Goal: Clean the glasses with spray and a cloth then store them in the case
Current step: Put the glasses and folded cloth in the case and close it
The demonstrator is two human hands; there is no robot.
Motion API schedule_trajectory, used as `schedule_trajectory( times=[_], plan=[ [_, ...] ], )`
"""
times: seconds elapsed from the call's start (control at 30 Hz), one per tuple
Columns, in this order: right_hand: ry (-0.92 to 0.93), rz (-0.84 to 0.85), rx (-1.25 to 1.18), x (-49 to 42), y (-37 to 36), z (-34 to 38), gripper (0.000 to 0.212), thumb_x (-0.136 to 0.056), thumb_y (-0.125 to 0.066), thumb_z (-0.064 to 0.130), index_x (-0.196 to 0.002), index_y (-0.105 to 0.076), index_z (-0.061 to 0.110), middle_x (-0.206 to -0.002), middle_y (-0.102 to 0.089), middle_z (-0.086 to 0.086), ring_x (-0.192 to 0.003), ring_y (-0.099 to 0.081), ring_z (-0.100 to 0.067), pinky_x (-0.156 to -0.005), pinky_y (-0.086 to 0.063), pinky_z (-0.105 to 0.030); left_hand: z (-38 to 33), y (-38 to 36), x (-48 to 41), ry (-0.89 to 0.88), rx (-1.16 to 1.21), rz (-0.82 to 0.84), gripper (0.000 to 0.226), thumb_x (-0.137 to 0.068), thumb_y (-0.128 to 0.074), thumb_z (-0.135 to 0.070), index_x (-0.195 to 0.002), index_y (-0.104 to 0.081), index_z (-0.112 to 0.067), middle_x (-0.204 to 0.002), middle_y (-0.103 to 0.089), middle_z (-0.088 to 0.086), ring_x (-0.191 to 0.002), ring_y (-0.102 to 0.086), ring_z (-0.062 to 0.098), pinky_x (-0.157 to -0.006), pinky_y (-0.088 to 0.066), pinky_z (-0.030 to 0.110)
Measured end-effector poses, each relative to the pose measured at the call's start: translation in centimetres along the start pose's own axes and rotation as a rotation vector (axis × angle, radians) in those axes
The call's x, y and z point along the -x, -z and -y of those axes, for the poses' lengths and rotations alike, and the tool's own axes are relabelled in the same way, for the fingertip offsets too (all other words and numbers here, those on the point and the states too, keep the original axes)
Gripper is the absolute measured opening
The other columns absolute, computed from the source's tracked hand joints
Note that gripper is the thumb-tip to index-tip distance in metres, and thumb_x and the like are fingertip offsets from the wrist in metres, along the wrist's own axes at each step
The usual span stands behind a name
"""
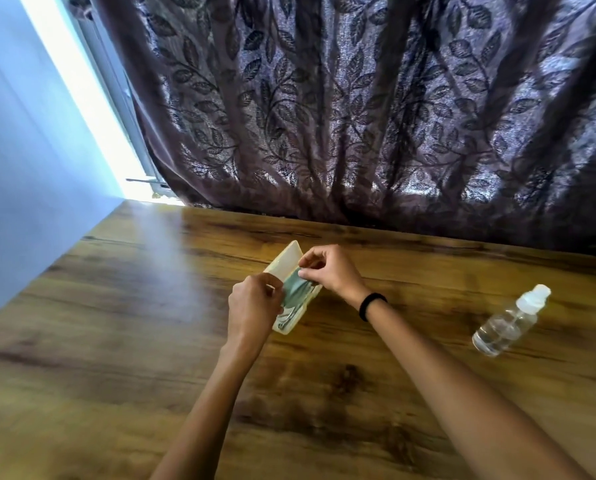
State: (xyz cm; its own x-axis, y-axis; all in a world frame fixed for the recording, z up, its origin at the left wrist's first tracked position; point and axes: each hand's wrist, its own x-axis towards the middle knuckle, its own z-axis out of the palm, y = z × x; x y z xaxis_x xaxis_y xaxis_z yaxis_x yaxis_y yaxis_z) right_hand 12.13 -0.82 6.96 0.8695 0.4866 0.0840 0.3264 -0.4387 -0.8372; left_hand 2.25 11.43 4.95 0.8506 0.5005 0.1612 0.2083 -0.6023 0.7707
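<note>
The case (285, 259) lies open at the middle of the frame, lid raised on its left side, its long axis running steeply from a near end beside your left wrist up and a little right toward your right fingertips. The teal cloth (295, 289) lies along that axis inside it. Dark thin lines at the lower end look like the glasses (285, 318), though they are mostly covered. Your right hand (331, 271) is at the upper end, thumb and forefinger closed in a narrow pinch on the cloth's top edge. Your left hand (253, 303) sits against the left side with fingers curled; whether they grip cloth or case wall cannot be told. The cloth would lift along its length toward the upper right, and the right hand is better placed to draw it. The spray bottle (508, 323) lies on its side well apart at the right, nearer your right arm. Everything rests on a glossy wood-grain table (116, 323), with a dark leaf-patterned curtain (359, 98) behind and a pale wall (19, 168) at the left.
</note>
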Motion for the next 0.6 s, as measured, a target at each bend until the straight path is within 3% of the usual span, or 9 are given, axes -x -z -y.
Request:
schedule_trajectory(
  times=[0.1,0.2,0.33,0.43,0.5,0.6],
  plan=[
    [0.038,-0.008,0.111,-0.6,-0.3,-0.4,0.009,-0.074,-0.074,0.007,-0.081,-0.069,0.007,-0.084,-0.071,-0.009,-0.072,-0.06,-0.012,-0.065,-0.05,-0.025,-0.3,-0.3,0.1,-0.074,-0.138,-0.006,0.007,-0.083,-0.067,-0.011,-0.082,-0.073,-0.014,-0.075,-0.072,0.005,-0.046,-0.061,0.002,-0.039,-0.04,0.006],
    [0.06,-0.013,0.171,-0.8,-0.5,-0.8,0.008,-0.074,-0.074,0.009,-0.081,-0.069,0.008,-0.085,-0.07,-0.006,-0.074,-0.06,-0.011,-0.066,-0.049,-0.021,-0.7,-0.4,0.5,-0.137,-0.249,0.009,0.01,-0.085,-0.064,-0.015,-0.088,-0.073,-0.014,-0.081,-0.073,0.007,-0.057,-0.066,0.014,-0.045,-0.045,0.015],
    [0.068,-0.026,0.231,-0.6,-0.4,-1.2,0.009,-0.075,-0.074,0.014,-0.082,-0.069,0.01,-0.084,-0.069,-0.001,-0.071,-0.057,-0.008,-0.061,-0.043,-0.018,-1.3,0.2,0.7,-0.203,-0.415,-0.06,0.017,-0.088,-0.06,-0.029,-0.09,-0.073,-0.018,-0.079,-0.073,0.008,-0.055,-0.062,0.016,-0.039,-0.024,0.012],
    [0.066,-0.083,0.191,-0.8,0.1,-1.2,0.006,-0.076,-0.072,0.015,-0.08,-0.069,0.011,-0.081,-0.068,0.001,-0.062,-0.051,-0.001,-0.051,-0.036,-0.008,-2.1,1.2,0.5,-0.281,-0.404,-0.291,0.012,-0.085,-0.064,-0.028,-0.08,-0.073,-0.021,-0.07,-0.071,0.001,-0.048,-0.042,0.006,-0.041,-0.013,0.008],
    [0.056,-0.133,0.142,-0.9,0.7,-1.2,0.004,-0.076,-0.072,0.012,-0.078,-0.069,0.012,-0.08,-0.069,0.0,-0.062,-0.051,0.0,-0.052,-0.038,-0.007,-1.9,2.1,-0.7,-0.311,-0.349,-0.382,0.013,-0.085,-0.063,-0.03,-0.084,-0.071,-0.02,-0.08,-0.068,-0.001,-0.061,-0.05,0.01,-0.044,-0.029,0.015],
    [-0.007,-0.21,0.067,-1.0,1.3,-1.6,0.003,-0.078,-0.069,0.012,-0.08,-0.068,0.01,-0.082,-0.068,-0.003,-0.073,-0.059,-0.012,-0.065,-0.05,-0.025,-0.1,2.9,-3.6,-0.112,-0.265,-0.155,0.029,-0.088,-0.056,-0.041,-0.098,-0.069,-0.017,-0.096,-0.067,0.002,-0.085,-0.06,0.021,-0.067,-0.049,0.032]
  ],
)
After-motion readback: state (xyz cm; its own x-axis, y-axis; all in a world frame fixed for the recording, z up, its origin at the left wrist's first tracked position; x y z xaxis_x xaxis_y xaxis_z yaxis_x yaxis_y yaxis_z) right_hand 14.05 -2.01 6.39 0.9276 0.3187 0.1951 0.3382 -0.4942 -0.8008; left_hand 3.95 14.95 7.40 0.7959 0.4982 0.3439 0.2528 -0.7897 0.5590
